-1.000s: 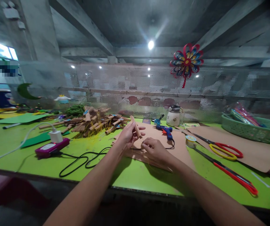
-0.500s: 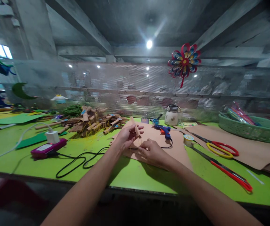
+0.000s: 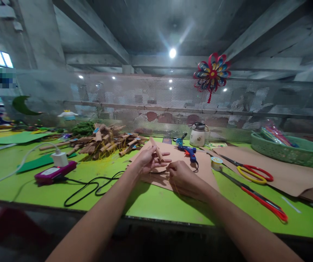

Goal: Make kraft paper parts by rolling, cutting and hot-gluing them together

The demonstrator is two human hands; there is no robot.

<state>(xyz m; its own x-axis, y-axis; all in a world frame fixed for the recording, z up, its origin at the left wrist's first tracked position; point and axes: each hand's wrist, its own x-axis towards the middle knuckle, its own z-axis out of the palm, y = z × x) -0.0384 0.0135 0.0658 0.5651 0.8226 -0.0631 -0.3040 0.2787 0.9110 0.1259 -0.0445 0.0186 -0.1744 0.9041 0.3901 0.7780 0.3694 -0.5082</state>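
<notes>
A broad, bright green tabletop [image 3: 96,203] carries a flat, matt brown paper sheet [image 3: 207,168], the landmark here. Left of the sheet and behind it lies a heap of brown rolled-paper tubes [image 3: 107,146] tangled with yellow threads. Well to its right stands an oval, pale green plastic basket [image 3: 289,149]. Between sheet and basket rest metal scissors [image 3: 257,173] with one red and one yellow handle loop. Above the sheet's left part, the left hand [image 3: 148,160] grips a tube between thumb and fingers, the other fingers spread. Above the sheet's front part, the right hand [image 3: 180,175] is curled, its fingertips drawn together; what they pinch is too small to tell. A dark blue glue gun [image 3: 187,152] with an orange trigger lies on the sheet's far part. The gripped slim brown paper tube [image 3: 160,156] slants over the sheet. A fine yellow thread [image 3: 176,187] hangs by the right hand, over the sheet's front part.
</notes>
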